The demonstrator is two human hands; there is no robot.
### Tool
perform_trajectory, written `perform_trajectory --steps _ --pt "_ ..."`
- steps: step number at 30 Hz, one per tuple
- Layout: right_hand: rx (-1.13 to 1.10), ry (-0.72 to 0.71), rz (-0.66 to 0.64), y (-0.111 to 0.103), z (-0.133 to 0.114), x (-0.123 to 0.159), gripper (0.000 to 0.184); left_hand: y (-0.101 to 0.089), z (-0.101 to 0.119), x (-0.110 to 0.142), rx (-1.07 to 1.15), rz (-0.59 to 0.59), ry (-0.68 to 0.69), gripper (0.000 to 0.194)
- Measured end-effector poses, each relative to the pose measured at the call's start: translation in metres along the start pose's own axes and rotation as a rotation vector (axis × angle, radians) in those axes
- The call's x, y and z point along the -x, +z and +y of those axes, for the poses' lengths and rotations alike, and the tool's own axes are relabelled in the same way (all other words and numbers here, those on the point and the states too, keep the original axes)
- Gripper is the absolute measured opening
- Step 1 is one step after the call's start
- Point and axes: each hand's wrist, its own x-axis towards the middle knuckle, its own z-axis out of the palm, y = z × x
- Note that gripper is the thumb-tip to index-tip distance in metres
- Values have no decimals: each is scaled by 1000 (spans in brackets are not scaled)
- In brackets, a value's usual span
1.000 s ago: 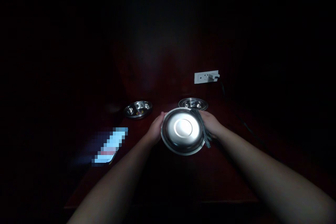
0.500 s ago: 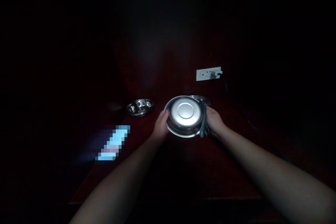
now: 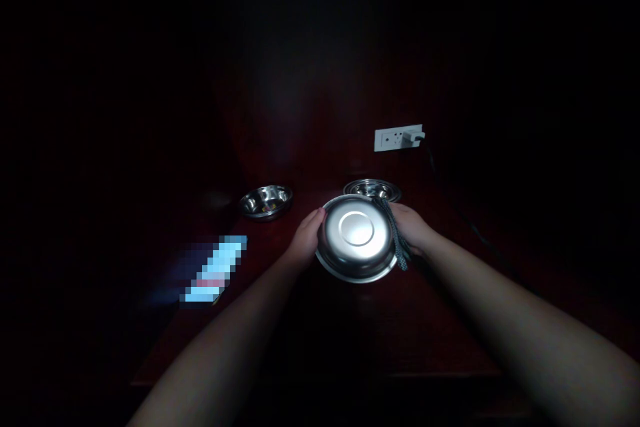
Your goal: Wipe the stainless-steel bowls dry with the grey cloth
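Head view: a shiny metal bowl [image 3: 356,230] is held over a dark red table [image 3: 425,340], its round base turned toward the camera. The left hand [image 3: 306,237] clasps the left side, thumb at the rim; the right hand [image 3: 413,223] grips the opposite side with a dark patterned cloth [image 3: 398,237] between. Just behind stands a wide-rimmed metal dish [image 3: 373,190]; farther left, an upright bowl [image 3: 254,200]; nearer, a lit, pixelated rectangle [image 3: 216,269]; on the wall, a white socket plate [image 3: 386,139] with a plug inserted
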Motion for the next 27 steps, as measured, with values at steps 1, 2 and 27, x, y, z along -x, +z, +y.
perform_trajectory --steps 1,2,27 --pt "-10 -5 -7 0 0 -1 22 0 -1 -1 12 19 12 41" --pt "-25 -8 -15 -1 1 -2 22 1 -1 -1 30 41 24 41" --pt "-46 121 79 1 0 -1 28 8 -8 -3 -178 139 178 32"
